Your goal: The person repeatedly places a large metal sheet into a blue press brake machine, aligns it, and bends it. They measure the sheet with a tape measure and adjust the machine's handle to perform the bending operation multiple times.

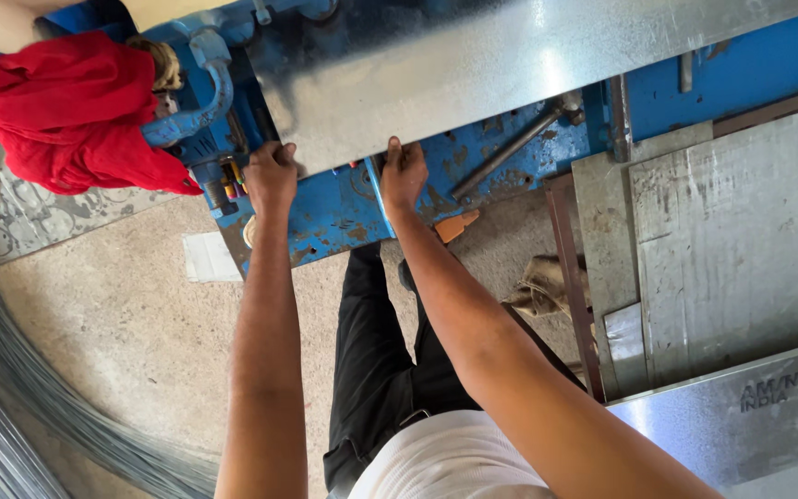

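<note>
Together, two hands, left hand (pixel 271 176) and right hand (pixel 404 173), grip one galvanized sheet (pixel 473 65); one blue machine (pixel 344 208) beneath.

I am seeing the metal sheet (pixel 473 65) lying on the machine bed (pixel 334 217), my left hand (pixel 272 176) and right hand (pixel 404 174) sitting side by side on its near edge. A cloth (pixel 66 111) is lying left of it, stacked sheets (pixel 741 240) resting right.

The galvanised sheet (pixel 473 74) runs past the top and right edges. Its lower edge hides the fingertips of the left hand (pixel 271 176) and right hand (pixel 404 174) (grip form cannot be told). The wire coil (pixel 11 407) is cropped at left.
</note>
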